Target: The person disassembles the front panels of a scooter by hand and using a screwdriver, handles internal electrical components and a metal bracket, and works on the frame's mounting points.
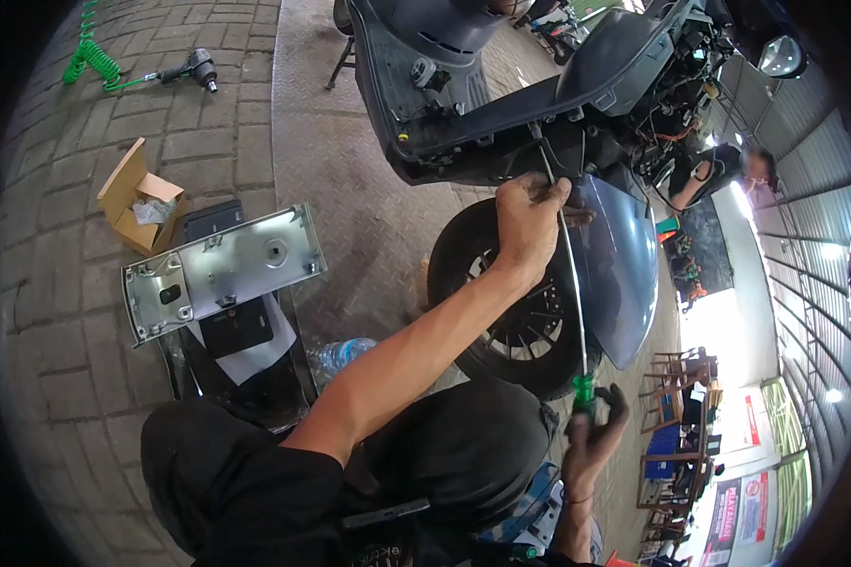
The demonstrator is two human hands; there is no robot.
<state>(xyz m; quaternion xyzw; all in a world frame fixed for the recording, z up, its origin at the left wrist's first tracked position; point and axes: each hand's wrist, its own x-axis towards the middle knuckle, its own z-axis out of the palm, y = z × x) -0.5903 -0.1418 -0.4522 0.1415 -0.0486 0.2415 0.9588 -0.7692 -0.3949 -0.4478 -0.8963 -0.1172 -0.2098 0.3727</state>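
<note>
A long screwdriver with a thin metal shaft and a green handle points up into the underside of a dark scooter. My left hand pinches the shaft near its upper end, between thumb and fingers. Lower down, my right hand grips the green handle, one finger curving off to its side. The tip is lost among the dark parts under the scooter's body. Just behind the shaft are the front wheel and the glossy grey-blue front fender.
A silver-grey panel lies across a black case on the left, beside an opened cardboard box. A plastic bottle lies near my knee. An impact wrench on a green coiled hose rests on the paving. Another person is beyond the scooter.
</note>
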